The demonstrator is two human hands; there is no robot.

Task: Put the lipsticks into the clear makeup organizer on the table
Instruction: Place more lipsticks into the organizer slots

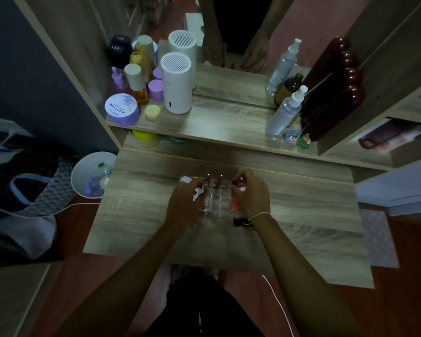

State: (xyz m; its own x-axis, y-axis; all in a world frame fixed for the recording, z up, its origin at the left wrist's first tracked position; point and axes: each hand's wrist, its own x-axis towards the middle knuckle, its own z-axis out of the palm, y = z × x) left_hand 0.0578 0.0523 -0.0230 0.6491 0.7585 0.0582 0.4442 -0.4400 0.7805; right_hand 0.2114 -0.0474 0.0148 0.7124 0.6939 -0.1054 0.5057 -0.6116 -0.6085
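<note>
Head view: the organizer (215, 199) is seen on the near part of the table (141, 215), flanked by both hands. The left hand (184, 203) is curled against its left wall, with a small white item pinched between fingers and thumb; whether that is a lipstick cannot be told. The right hand (252, 197) is closed around a dark red lipstick (238, 180) held just over the organizer's far right corner. Two or three brownish lipstick tops (220, 179) are seen standing in the far compartments, so the task is judged partly done. The near compartments look mostly empty, apart from a coral-orange object (235, 204) in the near right cell, half hidden by the right hand. The held lipstick is not yet seated. A small dark item (241, 222) lies on the table just near of the organizer; it is too blurred to identify. A white bin (82, 171) with bottles inside is seen left of the table.
</note>
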